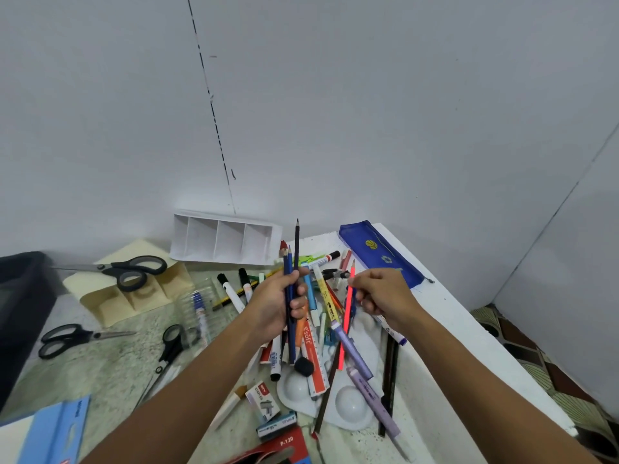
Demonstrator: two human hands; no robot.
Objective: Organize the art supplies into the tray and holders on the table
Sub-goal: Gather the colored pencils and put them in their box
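Pencils in left hand; right hand — red pencil.

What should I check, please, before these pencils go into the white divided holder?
1. Left hand grips the dark pencils: ok.
2. Right hand pinches the red pencil: ok.
3. White divided holder compartments free: ok.
4. Holder upright: not ok, it looks tipped toward the camera.
5. Path over the pile to the holder clear: ok.
6. Holder depth against pencil length: cannot tell.
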